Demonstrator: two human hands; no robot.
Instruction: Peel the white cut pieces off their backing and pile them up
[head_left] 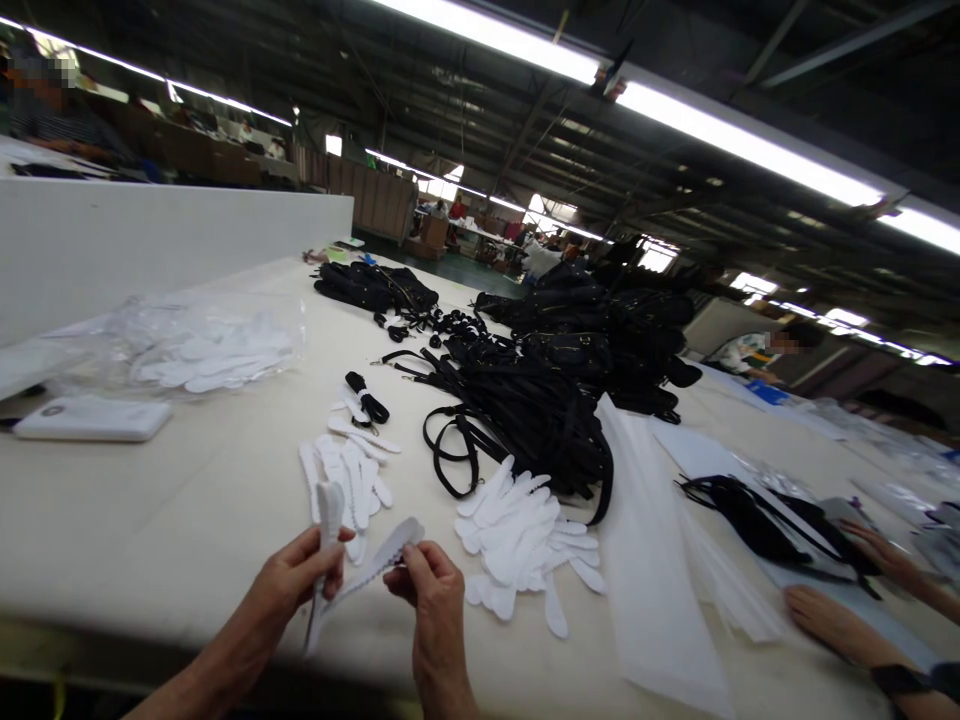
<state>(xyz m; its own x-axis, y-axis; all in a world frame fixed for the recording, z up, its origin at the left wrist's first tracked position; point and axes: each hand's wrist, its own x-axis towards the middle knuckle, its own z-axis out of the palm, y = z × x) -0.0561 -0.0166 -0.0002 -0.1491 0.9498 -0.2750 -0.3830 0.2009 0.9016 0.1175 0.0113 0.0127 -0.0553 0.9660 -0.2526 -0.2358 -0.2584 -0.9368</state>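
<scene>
Long lamps shine from the dark roof of a big work hall, and a wide pale table (pixel 187 520) fills the near part of the scene; at the far left a white wall (pixel 150 240) stands along the table; near it lies a flat white box (pixel 94 418), and just right of that a clear bag (pixel 202 345) full of white pieces; more to the right a small pile of white strips (pixel 352 470) lies on the table.

Near the front edge, the left hand (pixel 296 580) is curled, with thumb and fingers closed on an upright strip (pixel 328 505) with a wavy edge; the right hand (pixel 431 590) is just beside it, its fingertips pinched on the top end of a slanting strip (pixel 375 562), which runs down to the left between the two hands; both strips are held above the table.

Right of the hands lies a bigger heap of white pieces (pixel 517 540); behind it is a big tangle of black straps (pixel 525 400); next comes a white sheet (pixel 645 560); at the far right another person's hands (pixel 840 625) rest on the table near a black strap in a clear wrap (pixel 765 520).
</scene>
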